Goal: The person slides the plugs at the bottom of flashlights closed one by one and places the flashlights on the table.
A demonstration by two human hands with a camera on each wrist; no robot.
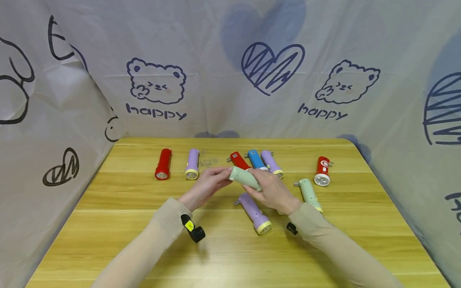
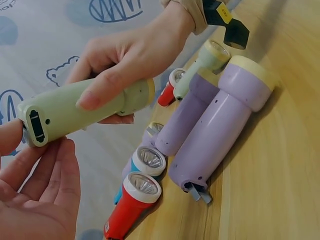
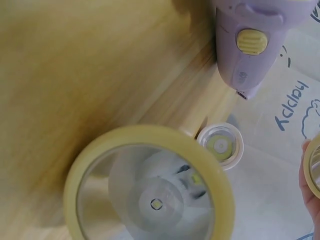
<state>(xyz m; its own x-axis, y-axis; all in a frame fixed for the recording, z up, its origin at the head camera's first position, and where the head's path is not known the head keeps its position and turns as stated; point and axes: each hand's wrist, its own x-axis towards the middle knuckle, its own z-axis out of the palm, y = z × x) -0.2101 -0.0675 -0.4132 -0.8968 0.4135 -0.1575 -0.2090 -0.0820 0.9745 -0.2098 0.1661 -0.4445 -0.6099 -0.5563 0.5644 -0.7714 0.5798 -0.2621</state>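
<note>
A pale green flashlight (image 1: 245, 177) is held above the middle of the table by both hands. My right hand (image 1: 272, 187) grips it round the body toward the head end. With thumb and fingertips, my left hand (image 1: 210, 185) pinches its tail end. That end shows a dark slot (image 2: 38, 125) and a small round hole in the left wrist view. Below the hands lies a lilac flashlight (image 1: 253, 212) with a yellow rim and metal plug prongs (image 2: 200, 193) sticking out at its tail. Another pale green flashlight (image 1: 308, 193) lies beside the right wrist, prongs out.
Behind the hands lie a red flashlight (image 1: 238, 160), a blue one (image 1: 255, 159) and a lilac one (image 1: 271, 162). Another red one (image 1: 163, 163) and a lilac one (image 1: 192, 162) lie at the left, a red-and-white one (image 1: 322, 170) at the right. A printed cloth (image 1: 216, 92) hangs behind the table.
</note>
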